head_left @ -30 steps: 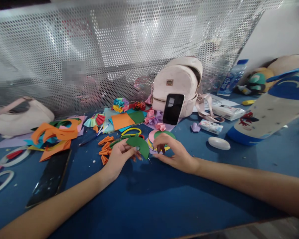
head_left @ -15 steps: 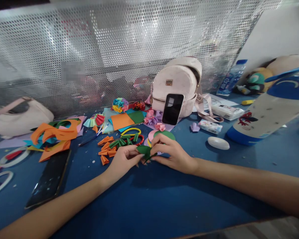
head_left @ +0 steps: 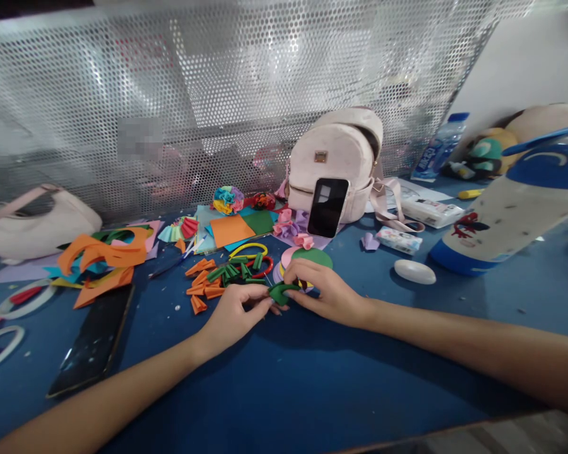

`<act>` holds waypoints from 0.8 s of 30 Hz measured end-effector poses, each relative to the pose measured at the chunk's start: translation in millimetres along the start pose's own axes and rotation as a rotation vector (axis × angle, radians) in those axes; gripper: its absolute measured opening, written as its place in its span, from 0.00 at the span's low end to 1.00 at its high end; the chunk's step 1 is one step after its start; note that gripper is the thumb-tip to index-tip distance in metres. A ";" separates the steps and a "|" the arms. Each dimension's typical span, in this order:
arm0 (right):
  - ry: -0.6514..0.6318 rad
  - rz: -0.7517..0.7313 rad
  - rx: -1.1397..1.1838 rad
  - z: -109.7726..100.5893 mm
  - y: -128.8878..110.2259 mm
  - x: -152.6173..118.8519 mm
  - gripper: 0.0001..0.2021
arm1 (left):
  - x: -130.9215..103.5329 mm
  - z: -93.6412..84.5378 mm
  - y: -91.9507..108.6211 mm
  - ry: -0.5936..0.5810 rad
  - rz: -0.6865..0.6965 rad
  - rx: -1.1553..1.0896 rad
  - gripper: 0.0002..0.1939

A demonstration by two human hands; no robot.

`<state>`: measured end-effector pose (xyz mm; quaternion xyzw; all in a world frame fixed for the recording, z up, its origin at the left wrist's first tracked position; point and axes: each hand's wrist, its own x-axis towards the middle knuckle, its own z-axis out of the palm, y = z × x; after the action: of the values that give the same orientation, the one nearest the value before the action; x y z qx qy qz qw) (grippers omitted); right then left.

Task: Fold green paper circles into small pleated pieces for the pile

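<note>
Between my two hands is a small piece of green paper (head_left: 282, 292), curled or folded over. My left hand (head_left: 236, 315) pinches its left side with thumb and fingers. On the other side my right hand (head_left: 324, 293) grips the paper's right end, fingers bent. Just behind my hands lie paper circles, a green one (head_left: 318, 257) on top of pink, purple and yellow ones. Left of them are folded green paper pieces (head_left: 230, 272) and folded orange paper pieces (head_left: 201, 284), close to the scissors with red and yellow handles (head_left: 250, 250).
A phone (head_left: 329, 207) leans on a pale backpack (head_left: 334, 151). Another phone (head_left: 92, 343) lies left, by orange paper scraps (head_left: 104, 252). To the right stand a large blue-lidded bottle (head_left: 511, 214) and a white oval object (head_left: 414, 272). A perforated metal screen (head_left: 236, 75) rises behind.
The green paper has turned and curled over between my fingers. My right hand has shifted slightly down, and my left fingers have closed in lower on the paper.
</note>
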<state>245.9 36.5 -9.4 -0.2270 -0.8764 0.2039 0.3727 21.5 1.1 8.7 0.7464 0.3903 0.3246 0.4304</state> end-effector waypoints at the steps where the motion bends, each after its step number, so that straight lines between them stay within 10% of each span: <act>1: -0.008 0.004 -0.002 0.2 0.3 -0.2 0.03 | -0.3 0.0 0.6 0.000 0.007 0.016 0.14; 24: -0.070 0.006 0.050 1.4 -0.5 -0.7 0.02 | -3.1 -0.1 -1.2 0.026 0.010 0.097 0.14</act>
<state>245.2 35.4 -10.4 -0.2130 -0.8828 0.2344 0.3469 19.5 -1.1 7.2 0.7641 0.4074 0.3172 0.3867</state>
